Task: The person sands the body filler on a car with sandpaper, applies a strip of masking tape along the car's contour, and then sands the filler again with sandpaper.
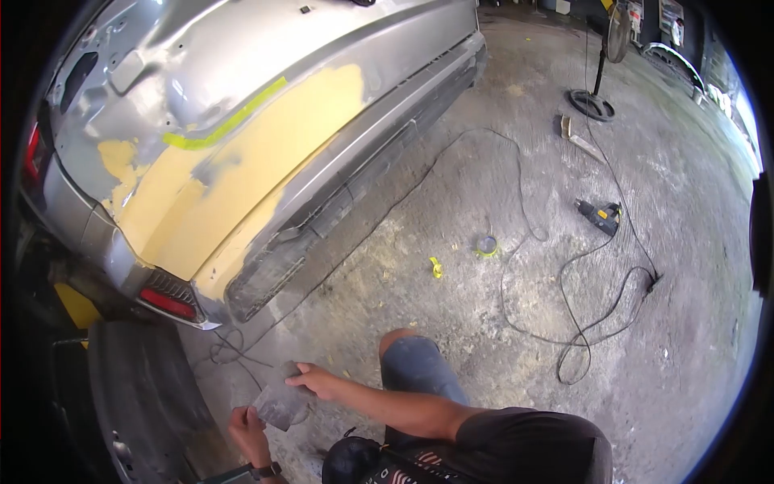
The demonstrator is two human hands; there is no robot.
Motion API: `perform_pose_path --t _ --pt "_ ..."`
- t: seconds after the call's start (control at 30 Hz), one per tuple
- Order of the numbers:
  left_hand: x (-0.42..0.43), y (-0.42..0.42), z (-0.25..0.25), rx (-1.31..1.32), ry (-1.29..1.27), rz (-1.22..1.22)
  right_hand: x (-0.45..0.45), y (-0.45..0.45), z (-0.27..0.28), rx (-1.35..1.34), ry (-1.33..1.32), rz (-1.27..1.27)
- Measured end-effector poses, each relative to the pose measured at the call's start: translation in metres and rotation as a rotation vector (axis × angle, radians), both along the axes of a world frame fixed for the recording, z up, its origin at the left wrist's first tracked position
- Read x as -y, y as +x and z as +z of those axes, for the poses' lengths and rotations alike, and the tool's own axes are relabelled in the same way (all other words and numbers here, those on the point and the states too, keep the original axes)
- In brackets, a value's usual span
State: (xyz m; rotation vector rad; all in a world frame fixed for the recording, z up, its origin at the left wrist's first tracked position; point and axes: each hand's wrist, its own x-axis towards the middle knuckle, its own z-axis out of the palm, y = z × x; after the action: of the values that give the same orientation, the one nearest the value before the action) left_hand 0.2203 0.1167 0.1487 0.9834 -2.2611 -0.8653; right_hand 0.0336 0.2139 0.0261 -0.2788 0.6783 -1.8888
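Note:
Low in front of my body is a thin grey sheet (pixel 276 406), sandpaper by its look. My right hand (pixel 314 381) reaches across from the right and grips its upper edge, fingers closed. My left hand (pixel 248 431), with a dark band on the wrist, pinches the sheet's lower left side. Beyond both hands stands a silver car body (pixel 411 36). Its side panel carries a wide area of yellow filler (pixel 266 153), with a strip of bright green tape (pixel 230 125) along the upper border. Neither hand touches the car.
A long black cable (pixel 419 181) snakes over the concrete floor (pixel 435 323). On the right lie a heat-gun-like tool (pixel 598 215) and a long pale piece (pixel 582 143). A roll of tape (pixel 486 247) and a yellow scrap (pixel 436 267) lie mid-floor. A stand fan (pixel 617 36) is behind.

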Motion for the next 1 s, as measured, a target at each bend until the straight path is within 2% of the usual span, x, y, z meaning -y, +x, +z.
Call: perform_pose_path --t 0.07,0.1,0.13,0.2,0.23,0.3,0.33,0.4,0.43,0.5,0.53,0.6,0.63,0.7,0.73,0.8,0.83,0.87,0.93,0.97,1.0 --pt "0.002 -0.01 -0.013 -0.169 0.157 0.076 -0.006 0.001 0.01 0.03 0.058 -0.012" --pt "-0.005 -0.018 -0.027 -0.353 0.3 0.105 -0.009 0.003 0.015 0.073 0.12 -0.027" --pt "-0.021 -0.026 -0.028 -0.363 0.305 0.118 -0.005 0.004 0.008 0.064 0.127 -0.015" --pt "-0.049 -0.041 -0.029 -0.407 0.61 0.224 0.005 0.01 -0.015 0.206 0.024 -0.097" --pt "-0.053 -0.04 -0.034 -0.416 0.617 0.239 0.004 0.01 -0.016 0.2 0.034 -0.083" --pt "-0.057 -0.036 -0.043 -0.313 0.6 0.118 0.001 0.011 -0.021 0.104 0.09 -0.147" --pt "-0.051 -0.028 -0.049 -0.317 0.611 0.136 0.002 0.007 -0.026 0.102 0.104 -0.132" --pt "-0.035 -0.003 -0.061 -0.038 0.29 -0.01 0.007 -0.005 -0.037 -0.061 0.237 -0.312" --pt "-0.04 -0.001 -0.055 -0.036 0.301 0.008 0.005 -0.013 -0.034 -0.061 0.248 -0.294" --pt "-0.051 -0.004 -0.035 -0.152 0.274 0.171 -0.004 -0.035 -0.027 -0.252 0.474 -0.418" --pt "-0.05 0.003 -0.038 -0.15 0.281 0.183 -0.005 -0.035 -0.021 -0.253 0.481 -0.406" --pt "-0.039 0.019 -0.046 -0.106 0.157 0.124 -0.006 -0.03 -0.003 -0.261 0.25 -0.249" --pt "-0.033 0.025 -0.052 -0.103 0.11 0.086 -0.01 -0.026 0.01 -0.263 0.252 -0.239" --pt "-0.04 0.023 -0.029 0.0 0.117 0.077 -0.018 -0.018 0.033 -0.014 -0.122 0.165" --pt "-0.044 0.024 -0.021 0.103 0.124 0.059 -0.015 -0.017 0.028 -0.014 -0.117 0.175" --pt "-0.041 0.035 -0.02 0.114 0.123 0.054 -0.003 -0.016 -0.005 -0.736 0.434 0.1" --pt "-0.036 0.04 -0.018 0.126 0.112 0.044 0.005 -0.016 -0.025 -1.036 0.879 -0.108" --pt "-0.03 0.044 -0.015 0.126 0.105 0.054 0.008 -0.02 -0.014 -1.038 0.867 -0.103" --pt "-0.028 0.055 -0.017 0.008 0.161 0.154 -0.005 -0.04 0.002 -0.401 0.327 -0.024" --pt "-0.031 0.054 -0.008 0.093 0.15 0.167 -0.011 -0.04 0.015 -0.404 0.329 0.007" --pt "-0.032 0.054 -0.013 0.074 0.199 0.171 -0.014 -0.035 0.033 -0.133 0.174 0.034"
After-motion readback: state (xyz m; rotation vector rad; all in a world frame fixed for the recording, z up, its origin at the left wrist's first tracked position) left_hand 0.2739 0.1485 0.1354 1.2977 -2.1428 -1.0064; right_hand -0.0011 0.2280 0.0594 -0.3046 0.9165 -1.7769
